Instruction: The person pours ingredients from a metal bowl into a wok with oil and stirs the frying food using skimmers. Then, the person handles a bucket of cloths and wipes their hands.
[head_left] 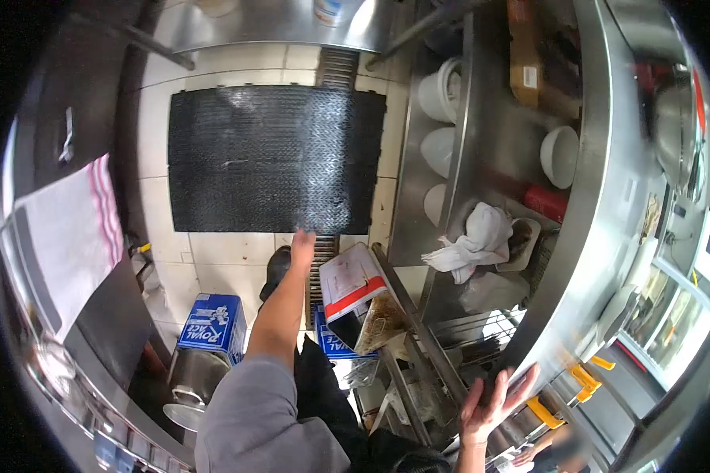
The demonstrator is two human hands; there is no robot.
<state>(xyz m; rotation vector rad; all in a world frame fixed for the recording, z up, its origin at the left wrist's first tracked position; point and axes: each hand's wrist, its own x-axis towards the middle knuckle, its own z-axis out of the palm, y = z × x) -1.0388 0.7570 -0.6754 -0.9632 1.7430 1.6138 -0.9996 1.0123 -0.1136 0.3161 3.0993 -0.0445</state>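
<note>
My left hand, at the end of a bare forearm, stretches forward over the floor, close to the near edge of a black textured mat. Its fingers are foreshortened and blurred, and I see no object in it. My right hand has its fingers spread against the edge of the steel counter and holds nothing. Between the two hands, a white metal tin with a red band and a stained open end stands tilted beside the shelf. A dark shoe shows beside my left forearm.
Blue boxes, one marked Royal Ace, stand near my legs. Shelves at right hold white bowls, a bucket and a bunched white cloth. A striped towel hangs at left. Another person is at lower right.
</note>
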